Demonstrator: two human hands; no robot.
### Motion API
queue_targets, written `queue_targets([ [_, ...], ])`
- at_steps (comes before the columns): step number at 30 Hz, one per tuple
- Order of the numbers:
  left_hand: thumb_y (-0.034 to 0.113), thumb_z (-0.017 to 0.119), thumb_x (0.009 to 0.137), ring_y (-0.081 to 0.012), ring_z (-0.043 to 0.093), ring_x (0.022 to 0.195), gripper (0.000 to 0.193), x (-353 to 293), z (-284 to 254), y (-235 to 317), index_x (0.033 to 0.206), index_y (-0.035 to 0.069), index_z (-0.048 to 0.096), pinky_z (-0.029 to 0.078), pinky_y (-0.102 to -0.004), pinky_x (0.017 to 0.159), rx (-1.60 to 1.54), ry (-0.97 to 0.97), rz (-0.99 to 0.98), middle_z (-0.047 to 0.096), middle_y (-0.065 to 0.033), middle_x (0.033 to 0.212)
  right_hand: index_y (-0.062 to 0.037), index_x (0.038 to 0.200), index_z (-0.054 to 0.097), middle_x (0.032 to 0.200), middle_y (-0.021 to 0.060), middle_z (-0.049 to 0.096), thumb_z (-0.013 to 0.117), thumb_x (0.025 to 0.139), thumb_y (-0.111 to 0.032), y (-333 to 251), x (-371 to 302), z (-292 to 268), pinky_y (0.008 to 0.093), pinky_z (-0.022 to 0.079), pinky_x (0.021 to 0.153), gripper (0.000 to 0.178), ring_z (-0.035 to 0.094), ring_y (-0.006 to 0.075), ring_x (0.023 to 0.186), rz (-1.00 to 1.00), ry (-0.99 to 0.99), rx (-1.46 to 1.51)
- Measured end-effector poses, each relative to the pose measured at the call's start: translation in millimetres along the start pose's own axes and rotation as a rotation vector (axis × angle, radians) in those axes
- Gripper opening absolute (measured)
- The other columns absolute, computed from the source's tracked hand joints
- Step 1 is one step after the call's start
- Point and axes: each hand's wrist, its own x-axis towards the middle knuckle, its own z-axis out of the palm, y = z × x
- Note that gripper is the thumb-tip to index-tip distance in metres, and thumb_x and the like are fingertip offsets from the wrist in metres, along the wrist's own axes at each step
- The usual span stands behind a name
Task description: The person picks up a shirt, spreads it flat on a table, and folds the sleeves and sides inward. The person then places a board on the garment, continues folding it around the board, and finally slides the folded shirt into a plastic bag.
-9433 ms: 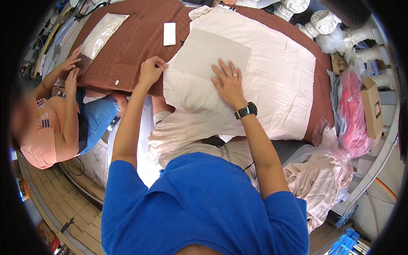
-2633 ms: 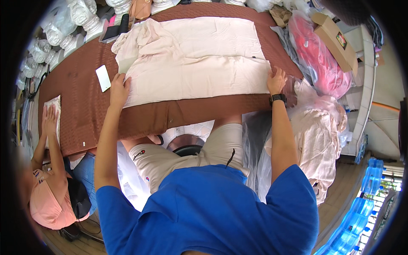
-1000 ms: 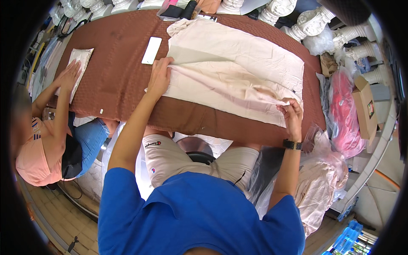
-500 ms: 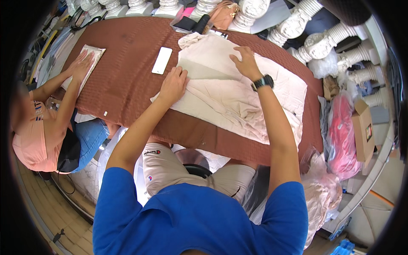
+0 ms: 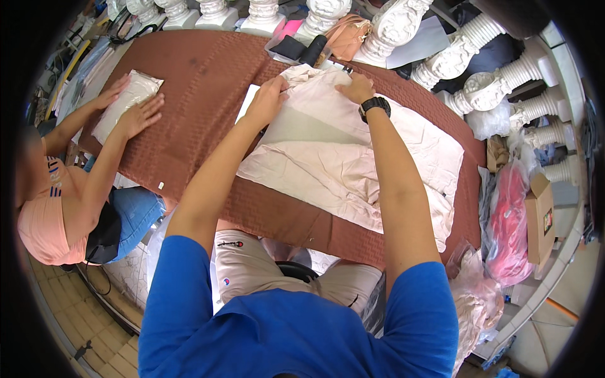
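A pale pink cloth garment point(image 5: 302, 165) is spread flat on the brown-covered table in front of me, with creases across its near half and a greyish-beige panel showing in the middle. My left hand point(image 5: 268, 101) has its fingers bent down on the garment's far left edge, gripping the cloth. At the far edge, my right hand point(image 5: 357, 89), with a black watch on the wrist, pinches the fabric between thumb and fingers. Beside my left hand lies a white phone-like slab point(image 5: 246, 104), partly hidden by that hand.
A brown quilted cover point(image 5: 189, 82) lies over the table. At left, a co-worker's hands point(image 5: 140, 116) press a plastic-wrapped pale package point(image 5: 129, 104). White carved balusters point(image 5: 394, 28), a pink handbag point(image 5: 347, 38) and a clear tray line the far side. Bagged red cloth point(image 5: 509, 227) stands right.
Both my hands have moved to the garment's far edge, and my right fingers have closed from spread. The garment has shifted slightly in view. The co-worker's hands have moved apart on the package.
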Motion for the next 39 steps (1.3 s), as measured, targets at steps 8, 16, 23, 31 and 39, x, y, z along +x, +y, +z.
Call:
queue_targets([
  [8,-0.005,0.069,0.081,-0.0256,0.065,0.087,0.020,17,1,-23,0.100,0.000,0.067,0.051,-0.0368,0.078,-0.065,-0.123,0.008,0.066,-0.0138,0.095,-0.0114,0.119,0.063,0.125,0.0117,0.061,0.082,0.070,-0.053,93,-7,-22,0.0567,0.036,0.102,0.067,0.050,0.0348,0.124,-0.264,-0.025,0.001],
  [16,-0.001,0.073,0.079,-0.0209,0.066,0.074,0.016,13,-3,-31,0.093,0.000,0.069,0.051,-0.0346,0.070,-0.040,-0.121,-0.088,0.070,-0.0123,0.084,-0.0147,0.117,0.064,0.130,0.0116,0.059,0.077,0.079,-0.041,178,-64,-78,0.0571,0.034,0.103,0.048,0.048,0.0344,0.128,-0.121,-0.054,-0.438],
  [23,-0.002,0.072,0.079,-0.0246,0.069,0.082,0.018,15,0,-40,0.096,0.002,0.072,0.054,-0.0348,0.076,-0.042,-0.123,-0.025,0.072,-0.0133,0.094,-0.0114,0.112,0.060,0.108,0.0102,0.069,0.068,0.086,-0.027,275,-138,-119,0.0540,0.036,0.104,0.031,0.060,0.0294,0.113,-0.107,0.105,-0.905],
  [31,-0.002,0.068,0.082,-0.0197,0.069,0.080,0.014,-6,-19,-32,0.093,0.001,0.075,0.053,-0.0308,0.075,-0.169,-0.092,-0.115,0.073,-0.0107,0.090,-0.0096,0.098,0.055,0.097,0.0088,0.063,0.062,0.086,-0.011,242,-279,-172,0.0494,0.043,0.094,0.014,0.062,0.0314,0.097,-0.132,0.528,-0.629],
  [39,-0.006,0.062,0.084,-0.0320,0.068,0.089,0.027,-8,-16,-49,0.108,0.003,0.071,0.053,-0.0380,0.082,-0.010,-0.065,0.164,0.072,-0.0141,0.096,-0.0069,0.106,0.061,0.103,0.0155,0.058,0.063,0.081,-0.002,260,-384,-83,0.0499,0.044,0.087,0.026,0.055,0.0378,0.102,0.079,0.375,-0.247],
])
